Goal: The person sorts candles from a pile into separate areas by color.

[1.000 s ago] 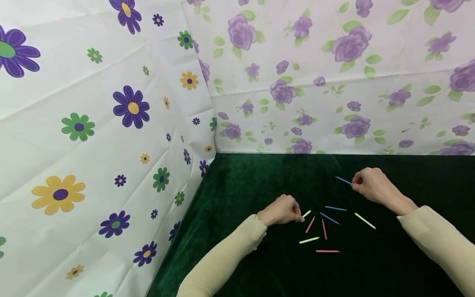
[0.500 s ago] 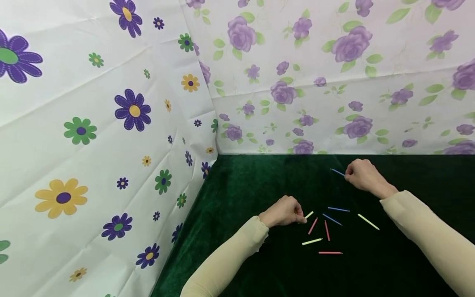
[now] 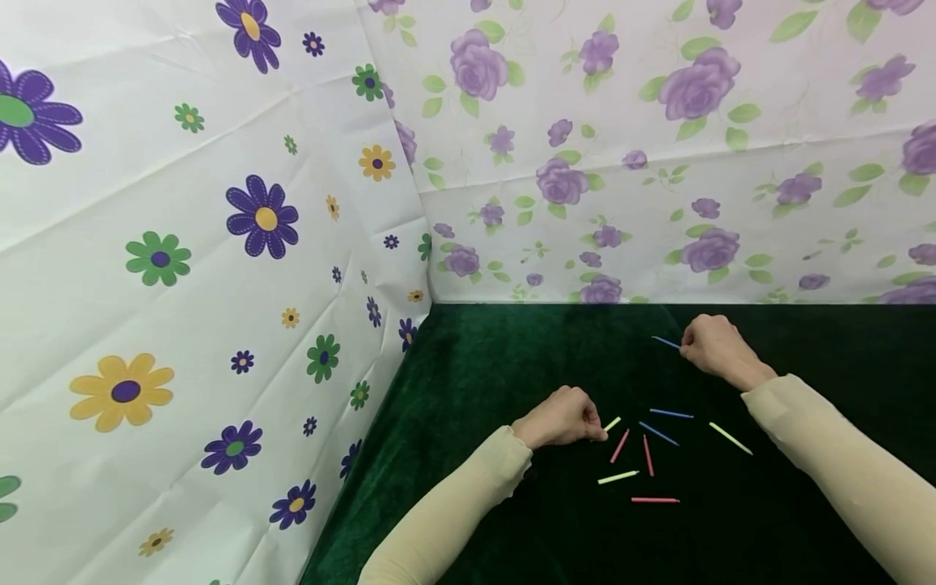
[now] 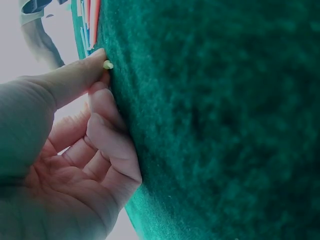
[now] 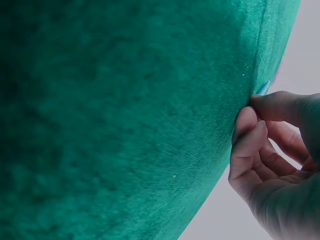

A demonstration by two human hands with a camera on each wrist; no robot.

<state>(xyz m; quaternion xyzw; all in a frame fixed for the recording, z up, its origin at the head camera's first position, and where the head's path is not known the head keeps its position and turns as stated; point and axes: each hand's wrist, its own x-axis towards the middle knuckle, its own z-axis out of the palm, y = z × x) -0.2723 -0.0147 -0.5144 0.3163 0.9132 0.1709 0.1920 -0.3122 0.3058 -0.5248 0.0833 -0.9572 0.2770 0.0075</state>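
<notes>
Between thumb and fingertips my left hand (image 3: 559,418) pinches a thin yellow candle (image 3: 613,423) low over the dark green cloth; in the left wrist view its small wick end (image 4: 108,65) pokes out past the thumb. Farther back and to the right, my right hand (image 3: 720,349) pinches a slim blue candle (image 3: 665,341) that points left; its tip (image 5: 264,88) shows beyond the thumb in the right wrist view. Two more blue candles (image 3: 671,413) lie between the hands. Red candles (image 3: 648,456) and a yellow candle (image 3: 617,478) lie nearer the front.
Another yellow candle (image 3: 730,438) lies apart on the right. The green velvety cloth (image 3: 497,349) covers the surface. It meets a white sheet with purple roses (image 3: 559,181) at the back and a daisy-patterned sheet (image 3: 219,325) on the left.
My right hand has carried the blue candle left and a little toward the back, then stayed almost still. My left hand keeps its place, and the view has shifted slightly.
</notes>
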